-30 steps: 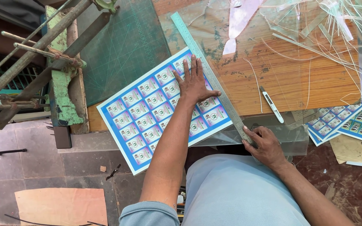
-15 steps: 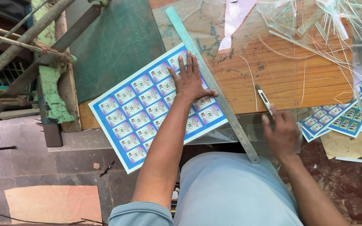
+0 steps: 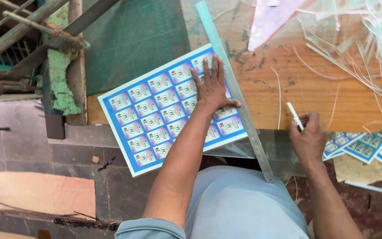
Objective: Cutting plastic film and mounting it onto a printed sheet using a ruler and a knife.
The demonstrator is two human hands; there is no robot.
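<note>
Since 0.5 s ago, right hand (image 3: 308, 140) has lifted the white knife (image 3: 295, 116), fingers closed around it; left hand (image 3: 212, 86), flat and open, presses sheet (image 3: 155, 110) beside ruler (image 3: 237, 95), seemingly readying a cut.

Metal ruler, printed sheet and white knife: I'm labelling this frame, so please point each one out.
metal ruler (image 3: 253, 139), head view, bare lower stretch of its blade.
printed sheet (image 3: 149, 117), head view, middle of the blue grid.
white knife (image 3: 293, 114), head view, shaft above the right hand's fingers.
</note>
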